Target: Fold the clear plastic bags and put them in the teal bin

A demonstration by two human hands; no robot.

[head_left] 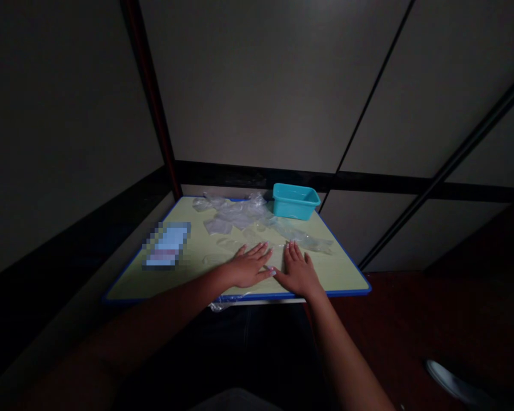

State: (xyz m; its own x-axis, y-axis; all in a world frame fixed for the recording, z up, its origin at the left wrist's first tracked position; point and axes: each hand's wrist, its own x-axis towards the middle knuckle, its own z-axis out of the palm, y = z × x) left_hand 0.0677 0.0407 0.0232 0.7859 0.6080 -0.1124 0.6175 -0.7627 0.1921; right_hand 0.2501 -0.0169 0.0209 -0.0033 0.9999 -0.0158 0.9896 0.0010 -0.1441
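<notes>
Both palms face down near the front middle of a small pale-yellow table (325, 274) with a blue edge. My left hand (249, 267) lies flat with its fingers stretched out on a clear plastic sheet or bag (223, 260). Beside it, my right hand (298, 269) is also flat, fingers extended, the two thumbs almost meeting. The clear plastic is hard to see; a crumpled end of it (221, 305) hangs over the front edge. Just beyond my right fingers is another crumpled clear plastic bag (308, 238).
A turquoise plastic basket (293, 209) stands at the table's back right. Crumpled whitish plastic bags (235, 212) are heaped at the back middle. A blurred-out flat rectangular item (169, 244) lies on the left. Panelled walls (257, 85) rise behind; a shoe-like object (454, 381) is at lower right.
</notes>
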